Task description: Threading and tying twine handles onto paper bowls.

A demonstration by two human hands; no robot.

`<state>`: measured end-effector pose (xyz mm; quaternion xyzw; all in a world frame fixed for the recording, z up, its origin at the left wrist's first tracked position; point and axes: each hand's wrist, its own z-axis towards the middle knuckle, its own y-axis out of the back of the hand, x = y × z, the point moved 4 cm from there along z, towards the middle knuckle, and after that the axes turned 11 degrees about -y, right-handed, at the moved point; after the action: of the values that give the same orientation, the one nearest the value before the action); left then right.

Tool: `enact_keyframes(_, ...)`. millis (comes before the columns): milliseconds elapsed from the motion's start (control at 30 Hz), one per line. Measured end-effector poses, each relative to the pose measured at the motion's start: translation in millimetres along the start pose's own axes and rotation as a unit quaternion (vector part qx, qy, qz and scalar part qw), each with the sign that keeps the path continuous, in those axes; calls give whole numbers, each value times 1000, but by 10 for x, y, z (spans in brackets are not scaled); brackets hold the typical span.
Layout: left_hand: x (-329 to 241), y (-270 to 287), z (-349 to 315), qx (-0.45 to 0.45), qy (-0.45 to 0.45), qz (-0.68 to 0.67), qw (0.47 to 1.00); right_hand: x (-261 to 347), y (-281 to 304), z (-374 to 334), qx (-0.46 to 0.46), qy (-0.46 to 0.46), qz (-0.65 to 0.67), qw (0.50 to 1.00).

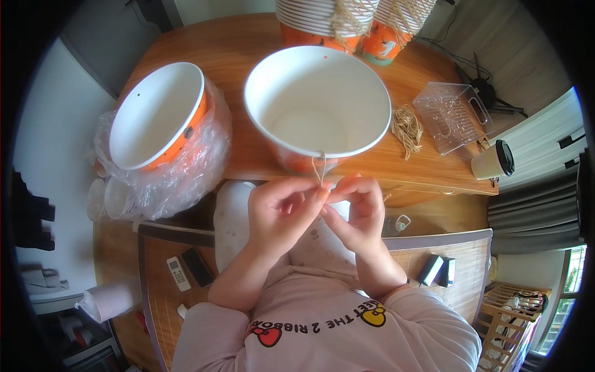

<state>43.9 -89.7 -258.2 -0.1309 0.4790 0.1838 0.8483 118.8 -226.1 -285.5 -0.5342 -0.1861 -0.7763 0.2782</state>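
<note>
A large white-lined paper bucket with an orange outside stands at the near edge of the table. From its near rim hangs a thin twine string, which seems to pass through the wall just below the rim. My left hand pinches the twine between thumb and forefinger. My right hand meets it fingertip to fingertip, its thumb and forefinger also closed at the twine's end. How the ends lie between the fingertips is too small to make out.
Left on the wooden table, another paper bucket leans in clear plastic wrap. Stacked buckets draped with twine stand at the back. To the right are a twine bundle, a clear plastic box and a lidded cup.
</note>
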Motion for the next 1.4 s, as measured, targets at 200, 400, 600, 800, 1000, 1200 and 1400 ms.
enact_keyframes(200, 17, 29, 20, -11, 55, -67, 996, 164, -20, -2, 34, 64, -16, 997)
enact_keyframes(400, -3, -13, 135, -39, 113, -148, 982, 445, -79, -77, 31, 167, -99, 980)
enact_keyframes(600, 48, -20, 91, -61, 82, -124, 987, 541, -181, -45, 99, 227, -127, 961)
enact_keyframes(800, 186, 0, -11, -143, -324, 313, 881, 633, -282, -64, 163, 236, -82, 954)
enact_keyframes(1000, 228, -151, 207, -102, -240, -11, 965, 871, -467, -120, 343, 174, 87, 919)
enact_keyframes(1200, 443, 138, 10, -1, -52, -429, 902, 1029, 203, -10, 273, 177, 304, 895)
enact_keyframes(1400, -25, 331, -370, -36, 334, -525, 782, 905, 538, 107, 119, 151, 40, 980)
